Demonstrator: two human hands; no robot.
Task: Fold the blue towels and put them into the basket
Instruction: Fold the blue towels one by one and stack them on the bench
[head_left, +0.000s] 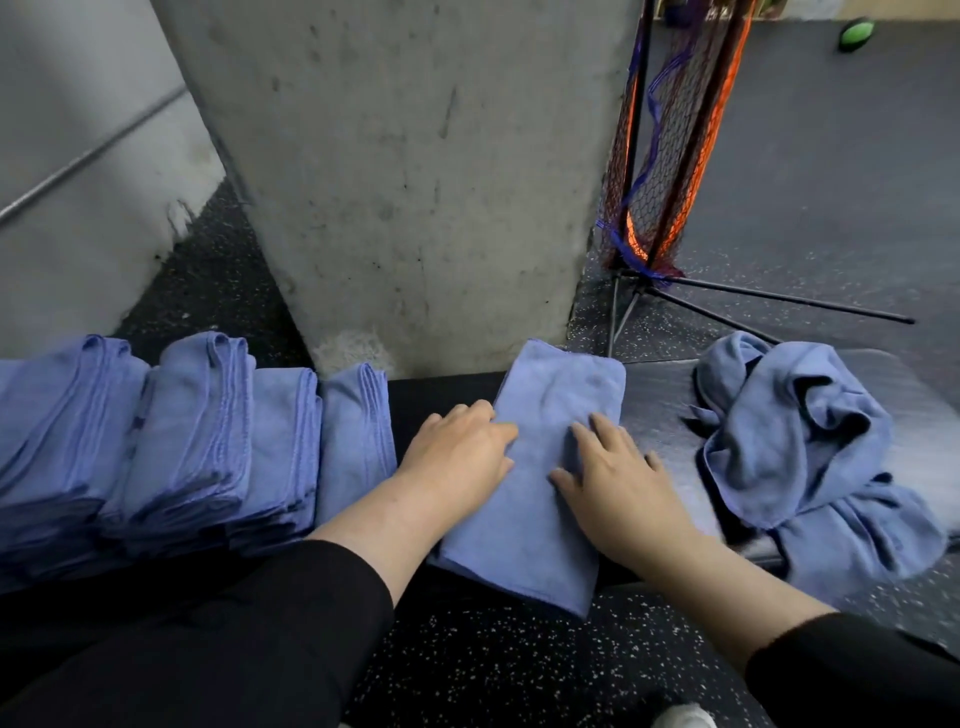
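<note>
Centrally, a folded blue towel (545, 467) is pressed flat on the dark surface (660, 415) by the left hand (457, 457) and right hand (618, 478), fingers extended, likely smoothing the fold. Folded towels (182, 441) are stacked at nine o'clock, an unfolded heap (810, 447) at three o'clock. No basket is seen.

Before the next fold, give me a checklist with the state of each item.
1. Left hand flat on the half-folded towel: ok.
2. Right hand flat on the same towel: ok.
3. Towel lies smooth on the bench, edges lined up: ok, though its near end hangs over the bench edge.
4. Folded stacks standing tidy to the left: ok.
5. Crumpled towels waiting on the right: not ok, unfolded.
6. Basket within reach: cannot tell, none in view.
</note>
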